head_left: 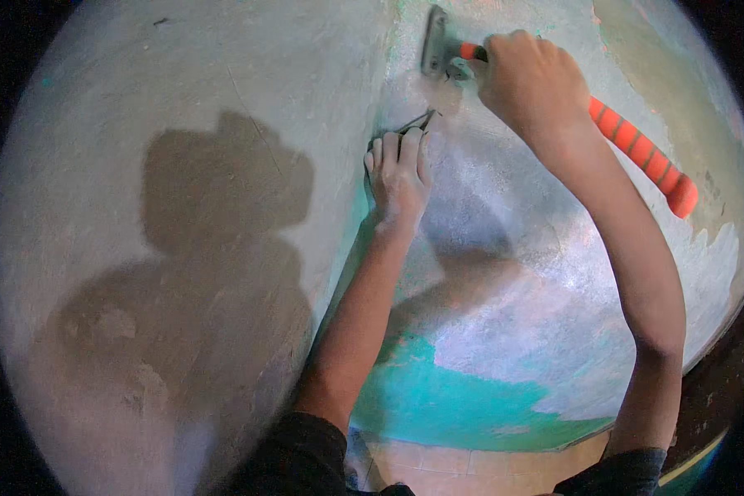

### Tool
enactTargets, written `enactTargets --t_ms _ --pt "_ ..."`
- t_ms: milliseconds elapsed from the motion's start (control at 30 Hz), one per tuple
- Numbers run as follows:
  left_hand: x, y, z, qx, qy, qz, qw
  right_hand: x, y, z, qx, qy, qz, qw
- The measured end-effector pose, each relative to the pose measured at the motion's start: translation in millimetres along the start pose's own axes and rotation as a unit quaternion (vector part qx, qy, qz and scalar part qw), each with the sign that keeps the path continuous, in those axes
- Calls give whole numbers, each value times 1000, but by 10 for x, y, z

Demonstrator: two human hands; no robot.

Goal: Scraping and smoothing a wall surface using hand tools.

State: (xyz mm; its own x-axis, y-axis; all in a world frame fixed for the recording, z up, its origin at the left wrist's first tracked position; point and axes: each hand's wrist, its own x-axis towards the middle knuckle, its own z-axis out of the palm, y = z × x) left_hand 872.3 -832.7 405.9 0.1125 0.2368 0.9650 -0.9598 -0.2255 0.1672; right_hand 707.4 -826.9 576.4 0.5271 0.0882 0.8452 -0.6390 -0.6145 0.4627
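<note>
Against the wall (223, 99), right hand (531, 81) grips a hammer (636, 149), hiding its neck; left hand (398, 169) pinches a half-hidden nail (417, 122).

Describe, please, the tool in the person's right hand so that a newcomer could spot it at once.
Start at the grey wall with the patch of turquoise paint low down, and follow the right hand up to its top. It grips a hammer near the dark metal head. The orange handle with dark stripes juts out behind the wrist, unlike the thin dark tool at the left hand.
</note>
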Motion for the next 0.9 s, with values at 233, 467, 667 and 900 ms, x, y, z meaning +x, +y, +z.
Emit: enactTargets --t_ms 233,467,667,900 --pt "6 -31 -29 -4 9 5 1000 -43 3 32 0 18 -6 1000" --pt "23 -17 -37 -11 9 -3 1000 -6 -56 10 -3 19 -15 1000" --pt "15 14 -58 -11 -8 -2 1000 -67 63 122 9 13 14 1000" --pt "20 -44 -14 -11 22 13 1000 -39 81 150 19 -16 16 1000"
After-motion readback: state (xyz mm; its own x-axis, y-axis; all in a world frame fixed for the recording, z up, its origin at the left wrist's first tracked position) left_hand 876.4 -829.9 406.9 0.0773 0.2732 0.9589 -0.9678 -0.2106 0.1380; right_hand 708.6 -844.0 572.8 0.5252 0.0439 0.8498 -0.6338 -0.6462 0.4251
